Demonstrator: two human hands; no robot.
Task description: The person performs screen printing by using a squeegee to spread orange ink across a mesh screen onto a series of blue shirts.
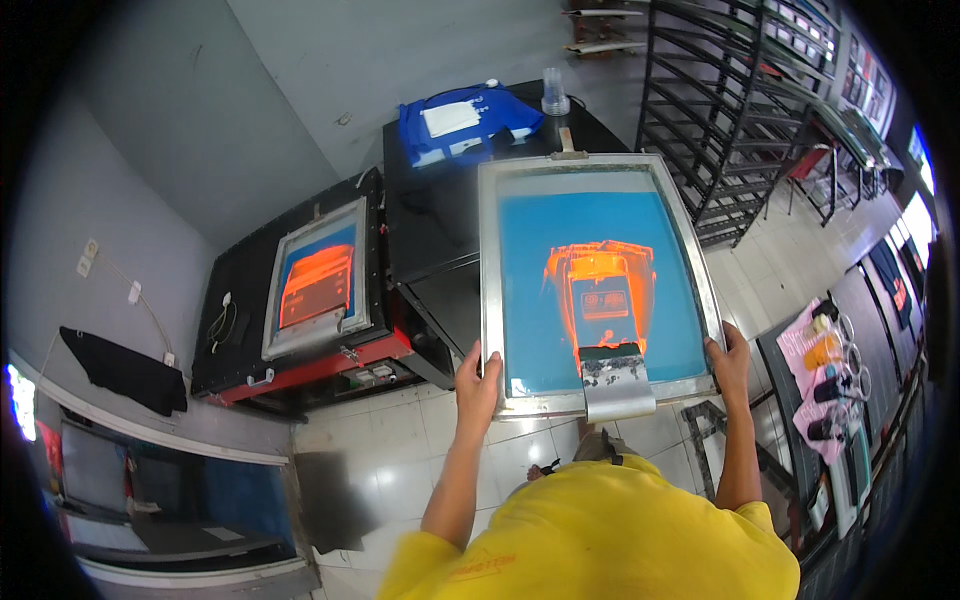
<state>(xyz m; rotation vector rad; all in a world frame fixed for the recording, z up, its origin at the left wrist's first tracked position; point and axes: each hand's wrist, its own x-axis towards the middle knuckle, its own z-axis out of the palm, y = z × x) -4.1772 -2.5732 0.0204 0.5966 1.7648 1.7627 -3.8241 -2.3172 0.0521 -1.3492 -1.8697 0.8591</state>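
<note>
Between my two hands is a large screen printing frame [490, 270] with a metal rim and blue mesh. My left hand [478, 385] grips its left side near the bottom corner, and my right hand [729, 362] grips the opposite side. Bright orange ink [642, 290] is smeared over the middle of the mesh, around a printed design. A squeegee [617, 388] with a metal holder and dark, ink-flecked upper edge rests across the frame's near rim. At the far rim sits a small metal clip [568, 143].
Left of me, a second inked screen [272, 300] with its own squeegee lies on a black and red machine [250, 385]. A blue shirt [470, 118] and stacked clear cups [555, 92] sit on the black cabinet. A drying rack [700, 120] stands behind; bottles [825, 350] are at right.
</note>
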